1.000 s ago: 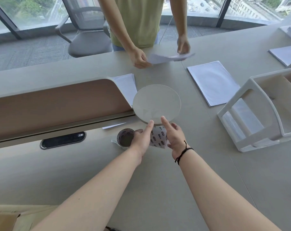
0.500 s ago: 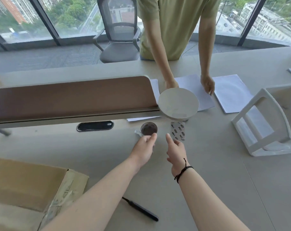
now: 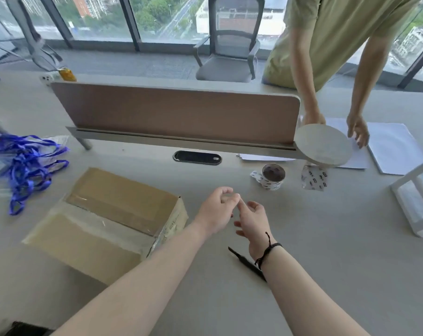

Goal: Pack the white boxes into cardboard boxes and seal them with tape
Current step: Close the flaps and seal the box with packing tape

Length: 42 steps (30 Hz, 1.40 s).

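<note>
Both hands hover above the grey table (image 3: 326, 238), holding nothing. The left hand (image 3: 215, 212) has its fingers loosely curled, the right hand (image 3: 251, 221) has its fingers relaxed and slightly spread, and the fingertips of the two nearly meet. The tape roll (image 3: 272, 176) stands on the table beyond the fingertips, well apart from them, a loose printed strip (image 3: 313, 178) just to its right. The cardboard box (image 3: 108, 221) lies to the left of the left hand — its flaps are closed and clear tape runs across the top, so its contents are hidden. A black pen (image 3: 246, 263) lies partly under the right wrist. Across the divider, another person (image 3: 339, 32) leans over white papers (image 3: 394, 146).
</note>
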Each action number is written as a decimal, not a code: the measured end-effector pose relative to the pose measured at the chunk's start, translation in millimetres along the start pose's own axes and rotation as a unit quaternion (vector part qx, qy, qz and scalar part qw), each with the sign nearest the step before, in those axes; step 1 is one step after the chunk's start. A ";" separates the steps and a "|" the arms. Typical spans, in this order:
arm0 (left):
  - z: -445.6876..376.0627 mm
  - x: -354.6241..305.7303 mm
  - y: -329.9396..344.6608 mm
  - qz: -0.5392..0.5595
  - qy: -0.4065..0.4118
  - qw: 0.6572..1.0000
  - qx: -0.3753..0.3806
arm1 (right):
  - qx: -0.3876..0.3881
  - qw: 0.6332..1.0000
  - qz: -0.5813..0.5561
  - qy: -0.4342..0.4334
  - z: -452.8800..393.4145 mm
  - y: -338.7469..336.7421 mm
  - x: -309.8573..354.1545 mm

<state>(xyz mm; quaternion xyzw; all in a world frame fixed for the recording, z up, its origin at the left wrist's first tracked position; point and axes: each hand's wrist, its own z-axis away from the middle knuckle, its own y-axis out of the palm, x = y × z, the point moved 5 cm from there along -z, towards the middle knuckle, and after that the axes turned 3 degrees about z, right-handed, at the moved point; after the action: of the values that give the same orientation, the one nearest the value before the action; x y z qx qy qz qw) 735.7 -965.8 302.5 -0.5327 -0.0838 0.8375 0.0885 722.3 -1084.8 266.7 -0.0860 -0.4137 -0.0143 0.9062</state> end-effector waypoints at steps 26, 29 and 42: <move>6.6 138.3 -387.6 -0.302 -0.076 0.943 -0.119 | -0.107 0.976 0.188 -0.005 90.6 229.7 -53.9; 9.9 133.2 -387.5 -0.315 -0.072 0.936 -0.138 | -0.118 0.974 0.195 -0.016 88.5 227.7 -51.9; 27.1 159.9 -384.2 -0.145 -0.035 0.973 -0.174 | -0.110 0.970 0.194 -0.092 53.4 190.6 -35.4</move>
<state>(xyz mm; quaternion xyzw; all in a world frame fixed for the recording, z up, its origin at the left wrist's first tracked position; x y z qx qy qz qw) 667.1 -556.3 263.7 -0.4924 -0.3077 0.8064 0.1117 677.7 -889.8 247.0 -0.2650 -0.4670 0.1237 0.8345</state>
